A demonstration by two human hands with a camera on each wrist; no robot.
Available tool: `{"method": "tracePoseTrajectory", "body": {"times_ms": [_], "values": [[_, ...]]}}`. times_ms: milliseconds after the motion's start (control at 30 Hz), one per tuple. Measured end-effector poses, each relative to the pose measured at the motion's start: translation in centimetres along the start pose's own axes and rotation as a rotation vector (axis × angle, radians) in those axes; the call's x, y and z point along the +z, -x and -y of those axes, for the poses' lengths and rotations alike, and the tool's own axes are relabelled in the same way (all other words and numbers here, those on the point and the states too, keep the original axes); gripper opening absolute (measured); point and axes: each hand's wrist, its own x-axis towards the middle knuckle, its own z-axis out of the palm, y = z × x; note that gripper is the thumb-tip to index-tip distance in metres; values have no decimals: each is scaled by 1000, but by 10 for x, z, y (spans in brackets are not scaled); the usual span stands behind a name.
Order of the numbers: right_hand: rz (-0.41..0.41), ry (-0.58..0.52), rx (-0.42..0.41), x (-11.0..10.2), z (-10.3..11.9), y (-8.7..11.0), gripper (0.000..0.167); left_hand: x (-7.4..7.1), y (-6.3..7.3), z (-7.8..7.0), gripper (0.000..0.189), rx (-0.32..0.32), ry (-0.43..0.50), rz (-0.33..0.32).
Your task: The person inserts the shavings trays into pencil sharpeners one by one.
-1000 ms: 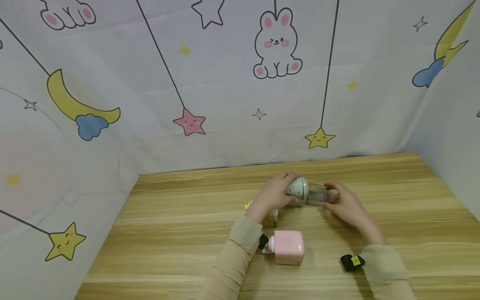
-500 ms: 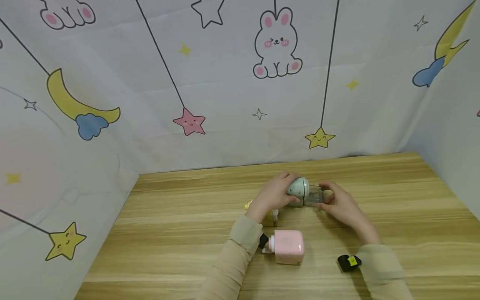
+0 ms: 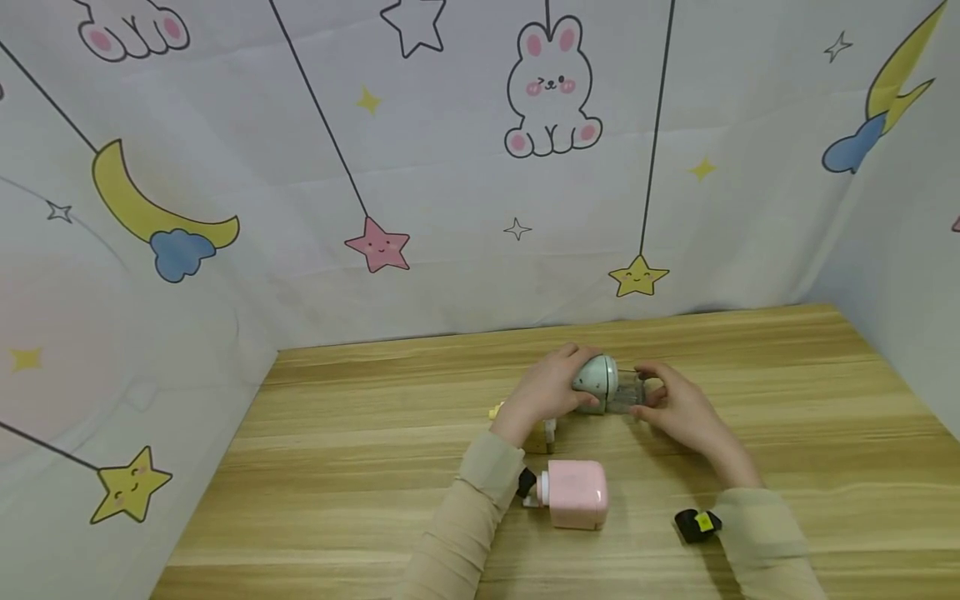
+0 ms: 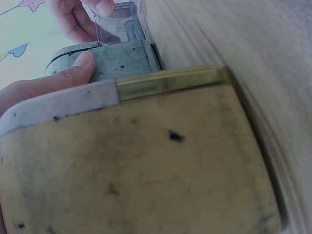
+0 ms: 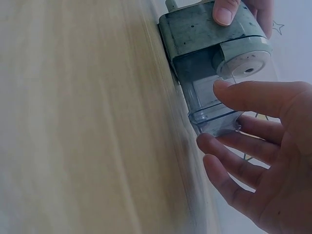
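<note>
A pale green pencil sharpener (image 3: 595,377) lies toward the back of the table, and my left hand (image 3: 551,383) grips its body from the left. Its clear shavings drawer (image 5: 207,109) sticks out partway on the right. My right hand (image 3: 686,408) holds the drawer's outer end between thumb and fingers. A round pale disc (image 5: 246,66) with a small hole shows on the sharpener's face in the right wrist view. A yellow pencil sharpener (image 4: 136,161) fills much of the left wrist view. In the head view it is partly hidden under my left wrist.
A pink pencil sharpener (image 3: 577,496) lies nearer the front, beside my left sleeve (image 3: 468,508). Black wrist-worn devices sit at both cuffs, the right one (image 3: 697,525) bearing a yellow mark. A printed cloth wall (image 3: 450,308) stands behind the wooden table (image 3: 337,467).
My right hand has moved a little to the left with the drawer, which now sits deeper in the green sharpener. The left hand stays in place.
</note>
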Motion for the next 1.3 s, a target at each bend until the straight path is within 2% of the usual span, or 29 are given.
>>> {"method": "tracePoseTrajectory", "body": {"times_ms": [467,800,1133,1300], "values": [[27,-36,-1,4,2,-1,64,0,1,1,70,9,17,0],[45,-58,-18,9,4,-3,64,0,1,1,69,-4,42,31],[53,-67,-32,10,7,-4,70,1,-1,1,68,6,34,30],[47,-66,-44,11,7,-5,66,1,-1,1,67,5,42,30]]}}
